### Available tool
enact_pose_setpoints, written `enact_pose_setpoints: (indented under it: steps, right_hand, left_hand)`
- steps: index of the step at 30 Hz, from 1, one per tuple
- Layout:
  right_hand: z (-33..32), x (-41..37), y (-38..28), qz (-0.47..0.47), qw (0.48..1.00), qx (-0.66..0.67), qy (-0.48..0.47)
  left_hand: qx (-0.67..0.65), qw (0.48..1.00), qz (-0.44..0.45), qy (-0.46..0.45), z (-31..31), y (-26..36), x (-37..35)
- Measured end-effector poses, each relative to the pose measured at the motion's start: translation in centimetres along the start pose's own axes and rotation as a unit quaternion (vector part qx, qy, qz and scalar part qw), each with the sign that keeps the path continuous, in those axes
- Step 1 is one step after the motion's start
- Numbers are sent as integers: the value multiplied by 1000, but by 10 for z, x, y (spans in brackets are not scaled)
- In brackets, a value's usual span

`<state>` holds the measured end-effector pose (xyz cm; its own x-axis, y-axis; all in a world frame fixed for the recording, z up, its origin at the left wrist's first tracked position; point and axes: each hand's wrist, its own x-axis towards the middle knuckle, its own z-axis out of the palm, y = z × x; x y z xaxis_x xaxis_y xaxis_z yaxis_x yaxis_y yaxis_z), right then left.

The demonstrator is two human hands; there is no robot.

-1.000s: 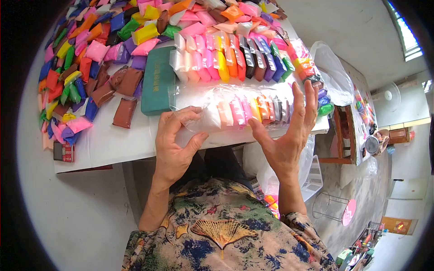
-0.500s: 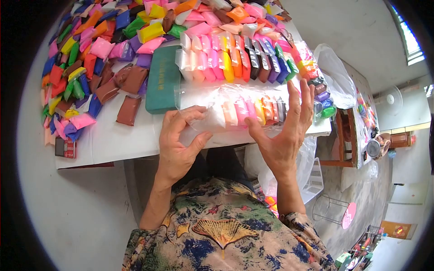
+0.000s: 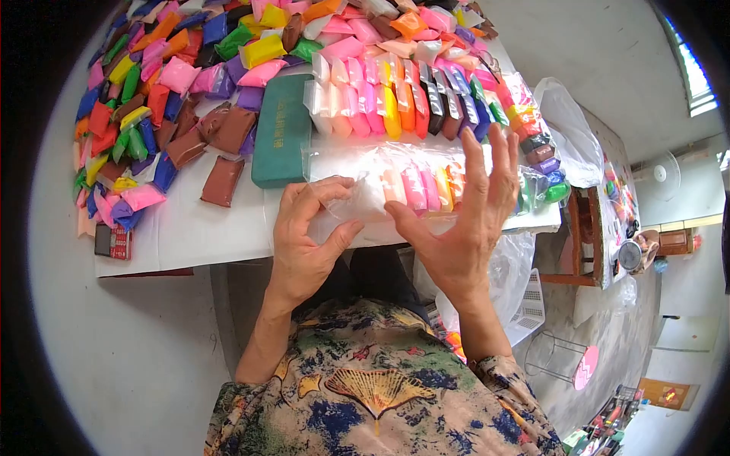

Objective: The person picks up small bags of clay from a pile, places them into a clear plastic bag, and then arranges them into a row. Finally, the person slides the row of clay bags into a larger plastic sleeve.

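Observation:
A clear plastic bag [image 3: 369, 196] with a row of coloured packets [image 3: 422, 188] inside lies at the table's front edge. My left hand [image 3: 313, 235] grips the bag's left end, its fingers curled over the film and thumb in front. Spread wide, my right hand [image 3: 464, 224] is over the bag's right part, thumb by the pale packets, and it hides several packets. Just behind stand two rows of packets [image 3: 391, 110], running from white through pink, yellow, orange, red, black and brown to blue and green. A dark green box [image 3: 280, 137] sits at their left end.
A large heap of loose coloured packets [image 3: 179, 76] covers the table's left and back. A lone brown packet [image 3: 222, 182] lies left of the box. A red keypad device [image 3: 115, 242] sits at the left corner. More bagged packets [image 3: 541, 152] and a white plastic bag [image 3: 569, 133] are at right.
My right hand has slid left along the bag, its thumb now nearer the white end. My left hand stays at the bag's left end. The view has shifted slightly.

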<state>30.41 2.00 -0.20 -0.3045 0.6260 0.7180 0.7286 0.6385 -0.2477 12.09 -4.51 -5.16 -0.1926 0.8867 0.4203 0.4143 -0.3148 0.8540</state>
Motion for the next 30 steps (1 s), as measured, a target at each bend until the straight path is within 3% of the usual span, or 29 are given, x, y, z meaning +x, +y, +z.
enact_pose_setpoints:
  steps: [7, 10, 14, 17, 23, 30]
  right_hand:
    - [1, 5, -1, -13, 1000, 5, -12]
    - [-6, 17, 11, -26, 998, 9, -54]
    - [-2, 37, 26, -90, 984, 74, -135]
    - [-2, 49, 29, -42, 951, 189, -241]
    - [-5, 61, 30, 40, 921, 299, -245]
    - [-8, 87, 61, 61, 872, 284, -394]
  left_hand:
    - [-11, 1000, -6, -7, -2, 1, -1]
    - [-96, 994, -55, 16, 0, -2, -2]
    - [-124, 991, -34, 32, -1, 2, -1]
    - [-92, 995, -29, 27, -7, 6, -1]
    - [-121, 990, 9, 68, -16, 12, 16]
    - [-215, 976, -32, -17, -9, 21, 49]
